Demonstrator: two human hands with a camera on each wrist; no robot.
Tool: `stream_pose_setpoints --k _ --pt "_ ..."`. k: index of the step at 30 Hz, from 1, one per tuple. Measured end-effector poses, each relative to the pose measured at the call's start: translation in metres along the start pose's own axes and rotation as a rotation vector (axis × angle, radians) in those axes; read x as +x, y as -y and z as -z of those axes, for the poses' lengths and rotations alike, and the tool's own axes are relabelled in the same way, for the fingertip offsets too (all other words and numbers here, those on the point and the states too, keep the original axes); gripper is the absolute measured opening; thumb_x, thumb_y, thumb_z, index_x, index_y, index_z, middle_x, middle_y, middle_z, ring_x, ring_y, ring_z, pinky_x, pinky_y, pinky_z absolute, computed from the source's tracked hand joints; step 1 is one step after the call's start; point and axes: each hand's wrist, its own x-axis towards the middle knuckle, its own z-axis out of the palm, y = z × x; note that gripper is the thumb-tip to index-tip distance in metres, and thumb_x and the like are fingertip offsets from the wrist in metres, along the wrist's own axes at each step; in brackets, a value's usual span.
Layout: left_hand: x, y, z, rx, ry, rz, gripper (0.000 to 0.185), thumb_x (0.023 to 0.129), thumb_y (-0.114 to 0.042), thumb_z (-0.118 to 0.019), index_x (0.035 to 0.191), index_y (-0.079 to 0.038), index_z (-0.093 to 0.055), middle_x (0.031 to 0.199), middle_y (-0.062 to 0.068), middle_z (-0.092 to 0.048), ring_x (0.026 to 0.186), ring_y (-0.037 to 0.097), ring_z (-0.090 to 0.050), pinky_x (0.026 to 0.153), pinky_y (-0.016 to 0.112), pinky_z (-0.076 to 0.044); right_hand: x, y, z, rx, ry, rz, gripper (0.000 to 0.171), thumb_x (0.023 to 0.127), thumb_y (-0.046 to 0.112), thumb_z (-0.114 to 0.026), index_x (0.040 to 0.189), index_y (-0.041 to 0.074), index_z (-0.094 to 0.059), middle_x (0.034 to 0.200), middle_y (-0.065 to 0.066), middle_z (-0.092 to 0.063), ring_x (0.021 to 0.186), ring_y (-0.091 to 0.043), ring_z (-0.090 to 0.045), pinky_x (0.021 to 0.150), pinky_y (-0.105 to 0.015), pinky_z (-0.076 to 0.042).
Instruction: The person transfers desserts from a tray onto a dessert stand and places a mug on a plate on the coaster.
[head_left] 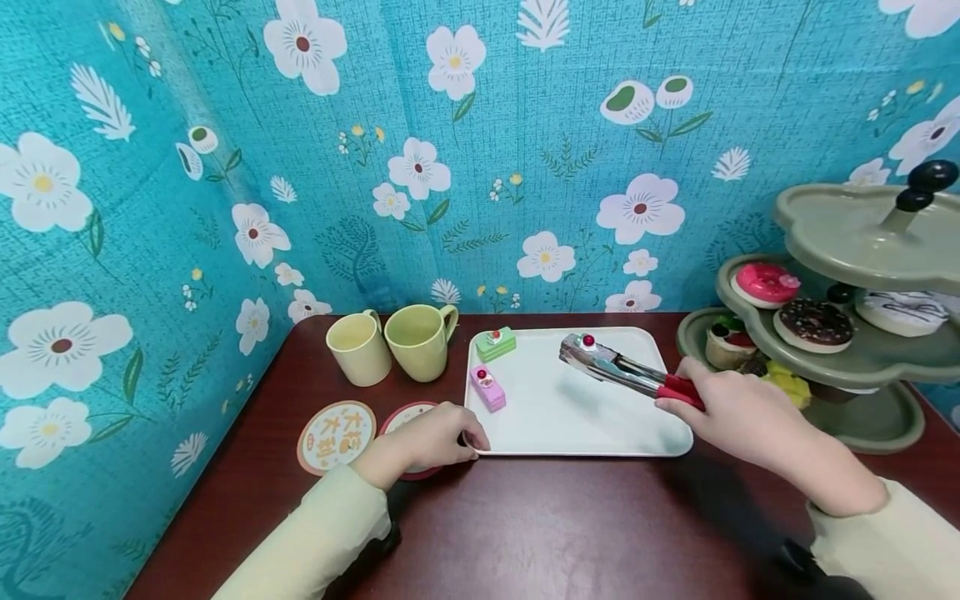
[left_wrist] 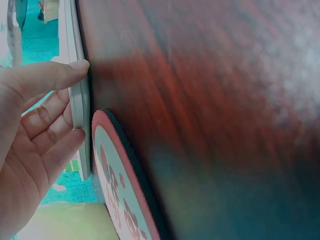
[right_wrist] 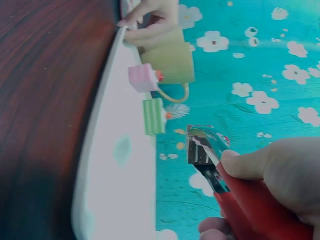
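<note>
My right hand (head_left: pixel 750 417) grips red-handled metal tongs (head_left: pixel 637 379) above the white tray (head_left: pixel 555 429). Between the tong tips is a small dark-brown striped cake slice (right_wrist: pixel 200 151) topped with a red berry (head_left: pixel 588 340). My left hand (head_left: pixel 435 439) pinches the tray's near left corner; the left wrist view has its thumb on one side of the rim and fingers on the other. On the tray's left part lie a green cake slice (head_left: pixel 496 344) and a pink cake slice (head_left: pixel 489 390), both with red toppings.
Two yellow-green mugs (head_left: pixel 360 350) stand left of the tray. Nearer me lie an orange-rimmed coaster (head_left: pixel 337 437) and a red-rimmed coaster (left_wrist: pixel 106 137), partly under my left hand. At right stands a tiered green stand (head_left: pixel 877 242) with doughnuts (head_left: pixel 813 326) and cupcakes (head_left: pixel 727 346).
</note>
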Motion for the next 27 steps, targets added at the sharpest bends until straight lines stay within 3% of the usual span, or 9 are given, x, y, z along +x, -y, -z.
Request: stream_pose_setpoints --k 8,14,19,24,27 --pt "-0.001 0.0 0.001 -0.001 -0.003 -0.008 0.014 0.088 -0.003 -0.076 0.096 -0.013 -0.08 0.087 -0.011 -0.069 0.082 0.003 -0.061 0.081 0.024 -0.053 -0.012 -0.013 0.03 -0.057 -0.006 -0.05 0.062 0.095 0.05 -0.068 0.127 -0.001 -0.052 0.062 0.0 -0.047 0.056 -0.018 -0.048 0.048 -0.036 -0.031" --pt "-0.003 0.001 0.001 -0.003 -0.013 -0.008 0.014 0.088 -0.002 -0.077 0.097 -0.013 -0.08 0.088 -0.01 -0.07 0.083 0.003 -0.061 0.081 0.025 -0.053 -0.019 -0.018 0.047 -0.103 -0.028 -0.096 0.054 0.092 0.051 -0.071 0.111 0.003 -0.054 0.061 -0.001 -0.043 0.054 -0.019 -0.044 0.047 -0.035 -0.03" --pt "-0.003 0.001 0.001 0.0 -0.018 -0.013 0.015 0.088 -0.002 -0.077 0.098 -0.013 -0.081 0.088 -0.01 -0.07 0.084 0.003 -0.062 0.081 0.025 -0.053 -0.024 -0.024 0.061 -0.133 -0.039 -0.14 0.056 0.092 0.048 -0.073 0.11 -0.001 -0.051 0.063 -0.004 -0.043 0.054 -0.021 -0.043 0.046 -0.035 -0.032" --pt "-0.003 0.0 0.001 0.004 -0.017 -0.02 0.014 0.088 -0.002 -0.077 0.097 -0.013 -0.081 0.088 -0.01 -0.07 0.084 0.003 -0.061 0.081 0.024 -0.053 -0.031 -0.035 0.08 -0.157 -0.16 -0.159 0.054 0.094 0.039 -0.074 0.109 -0.006 -0.048 0.065 -0.009 -0.046 0.054 -0.024 -0.043 0.047 -0.036 -0.032" --pt "-0.004 0.0 0.001 0.004 -0.02 -0.017 0.014 0.088 -0.002 -0.077 0.097 -0.013 -0.08 0.088 -0.01 -0.07 0.084 0.003 -0.062 0.081 0.025 -0.053 -0.035 -0.041 0.09 -0.146 -0.27 -0.14 0.057 0.098 0.043 -0.068 0.107 -0.009 -0.046 0.065 -0.013 -0.047 0.051 -0.023 -0.042 0.046 -0.035 -0.031"
